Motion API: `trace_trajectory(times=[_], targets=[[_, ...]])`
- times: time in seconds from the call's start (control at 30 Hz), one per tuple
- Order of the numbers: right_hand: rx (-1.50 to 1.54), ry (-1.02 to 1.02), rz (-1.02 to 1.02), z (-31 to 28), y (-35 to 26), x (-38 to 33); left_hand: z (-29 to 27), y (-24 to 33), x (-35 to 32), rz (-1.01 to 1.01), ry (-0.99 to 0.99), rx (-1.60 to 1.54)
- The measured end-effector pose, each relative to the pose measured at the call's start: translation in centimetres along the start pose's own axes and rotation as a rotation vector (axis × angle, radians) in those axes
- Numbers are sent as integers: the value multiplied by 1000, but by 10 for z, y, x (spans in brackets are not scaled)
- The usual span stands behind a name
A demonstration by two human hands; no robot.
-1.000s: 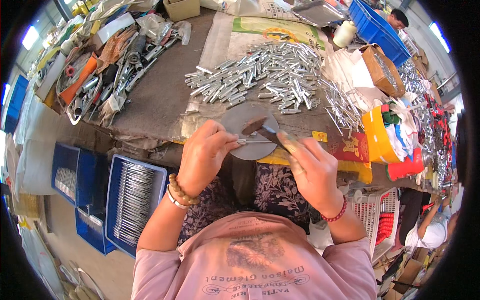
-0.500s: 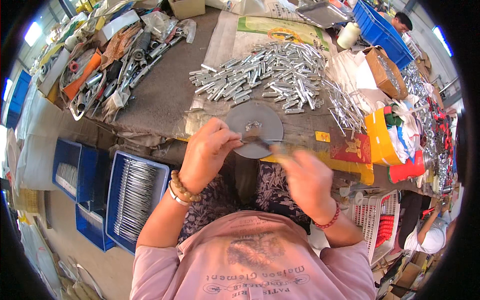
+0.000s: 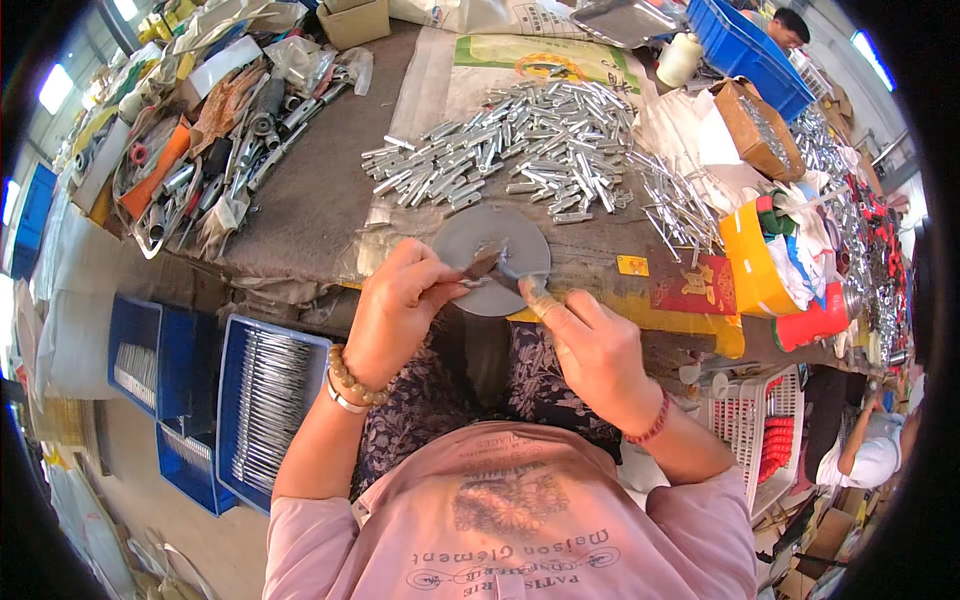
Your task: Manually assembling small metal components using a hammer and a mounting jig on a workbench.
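Note:
My left hand (image 3: 405, 300) is closed in a pinch at the left edge of a round grey disc (image 3: 490, 225). A small dark flat piece (image 3: 481, 266) juts from its fingertips over the disc. My right hand (image 3: 592, 340), with a wrapping on one finger, is closed opposite it. A short dark piece (image 3: 508, 281) shows at its fingertips; its kind is too small to tell. Some tiny shiny bits (image 3: 490, 246) lie on the disc. Just beyond it spreads a heap of silvery metal tubes (image 3: 540, 140).
Thin metal rods (image 3: 678, 205) lie right of the heap, near a yellow box (image 3: 752, 262) and a red packet (image 3: 690, 288). Tools clutter the left (image 3: 225, 160). Blue bins (image 3: 325, 350) of metal pieces stand below left; a white basket (image 3: 735, 425) is at lower right. Other people are at the right.
My right hand was blurred by motion and is now sharper, slightly lower. The dark piece at my left fingertips is now tilted up over the disc. The whole view has shifted slightly.

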State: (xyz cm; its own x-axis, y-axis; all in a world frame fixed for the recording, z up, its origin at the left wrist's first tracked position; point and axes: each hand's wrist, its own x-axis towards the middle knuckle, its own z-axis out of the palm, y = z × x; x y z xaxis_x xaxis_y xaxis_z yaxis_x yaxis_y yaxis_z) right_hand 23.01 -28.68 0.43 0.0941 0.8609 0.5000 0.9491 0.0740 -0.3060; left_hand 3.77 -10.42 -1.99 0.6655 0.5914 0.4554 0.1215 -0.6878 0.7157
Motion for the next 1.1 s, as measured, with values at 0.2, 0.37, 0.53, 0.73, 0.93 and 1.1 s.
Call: trace_trajectory(times=[0.2, 0.37, 0.53, 0.73, 0.93, 1.1], targets=[[116, 23, 93, -13, -4, 18, -2, 3, 1, -38, 10, 61], [219, -32, 109, -5, 19, 36, -5, 1, -1, -9, -7, 56], [-66, -20, -120, 2, 1, 32, -4, 2, -3, -25, 13, 71], [306, -262, 232, 8, -18, 10, 11, 15, -19, -23, 199, 74], [856, -474, 595, 17, -22, 3, 31, 26, -51, -549, 181, -572], [970, -531, 684, 23, -35, 1, 29, 28, -53, -688, 222, -766]])
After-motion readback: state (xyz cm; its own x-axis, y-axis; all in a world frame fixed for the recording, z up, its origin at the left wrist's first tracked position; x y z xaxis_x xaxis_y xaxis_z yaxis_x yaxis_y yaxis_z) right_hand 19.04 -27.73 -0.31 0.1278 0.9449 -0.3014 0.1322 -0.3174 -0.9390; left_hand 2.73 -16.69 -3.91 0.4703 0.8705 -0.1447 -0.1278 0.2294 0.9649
